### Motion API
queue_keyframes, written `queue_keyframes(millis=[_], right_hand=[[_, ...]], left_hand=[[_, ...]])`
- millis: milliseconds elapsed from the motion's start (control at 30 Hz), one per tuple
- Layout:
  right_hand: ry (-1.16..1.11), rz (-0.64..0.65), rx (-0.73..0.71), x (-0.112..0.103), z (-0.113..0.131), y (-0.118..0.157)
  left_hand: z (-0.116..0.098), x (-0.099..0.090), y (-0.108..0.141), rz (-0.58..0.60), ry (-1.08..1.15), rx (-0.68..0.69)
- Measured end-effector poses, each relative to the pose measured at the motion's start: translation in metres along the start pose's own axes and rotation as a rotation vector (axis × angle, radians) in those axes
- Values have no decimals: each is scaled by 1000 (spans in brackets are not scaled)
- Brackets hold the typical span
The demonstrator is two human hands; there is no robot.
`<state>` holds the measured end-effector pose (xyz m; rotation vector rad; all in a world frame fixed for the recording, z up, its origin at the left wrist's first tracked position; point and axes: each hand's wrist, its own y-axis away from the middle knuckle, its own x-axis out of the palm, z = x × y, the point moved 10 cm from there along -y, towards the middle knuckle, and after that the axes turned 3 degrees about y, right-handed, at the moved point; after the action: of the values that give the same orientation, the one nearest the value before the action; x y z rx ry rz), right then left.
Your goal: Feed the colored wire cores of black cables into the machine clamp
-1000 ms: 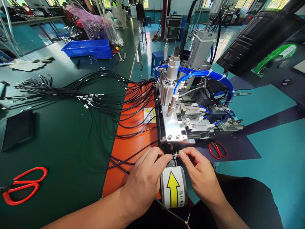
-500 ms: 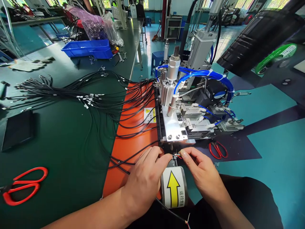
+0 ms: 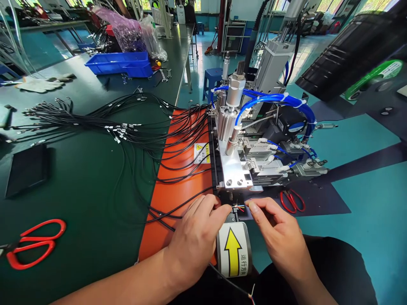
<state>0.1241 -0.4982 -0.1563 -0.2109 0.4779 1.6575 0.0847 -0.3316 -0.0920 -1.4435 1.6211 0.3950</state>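
My left hand [image 3: 199, 228] is closed in a pinch on a black cable, whose stripped end shows several thin coloured wires [image 3: 239, 208] fanned out past the thumb and forefinger. Just right of the wire tips is my right hand [image 3: 275, 226], its thumb and forefinger pressed together. A small gap separates them from the wires, and whether anything tiny is between them cannot be made out. Below both hands, a black cable [image 3: 229, 282] with a stripped end hangs over the lap. Between the wrists lies a white label with a yellow arrow [image 3: 233, 250] on the machine.
Ahead stands a metal machine [image 3: 235, 161] with pneumatic cylinders and blue hoses [image 3: 286, 99]. Many black cables [image 3: 89, 123] stretch over the green table and orange plate [image 3: 171, 190]. Red-handled scissors [image 3: 34, 243] lie left, another red-handled pair [image 3: 292, 201] right. A blue bin [image 3: 119, 65] stands behind.
My right hand has moved slightly right, off the wire ends, which now show more fully. My left hand keeps its pinch on the cable. The view has shifted a little.
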Motion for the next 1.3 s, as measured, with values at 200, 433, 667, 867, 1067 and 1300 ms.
queue_keyframes(millis=[200,433,667,867,1067,1300], right_hand=[[-16,24,71,5,-8,1],[20,-24,1,3,4,3],[122,-76,-93,-4,11,10],[202,-122,-225,-8,29,18],[241,-141,-263,-6,33,21],[263,-159,-408,-4,48,27]], left_hand=[[0,0,0,3,2,-12],[1,0,-1,7,1,-8],[-1,-2,-2,-14,-2,4],[-2,-2,-2,-20,-7,10],[-1,0,-2,-14,-7,3],[-1,-2,-1,-7,-12,0]])
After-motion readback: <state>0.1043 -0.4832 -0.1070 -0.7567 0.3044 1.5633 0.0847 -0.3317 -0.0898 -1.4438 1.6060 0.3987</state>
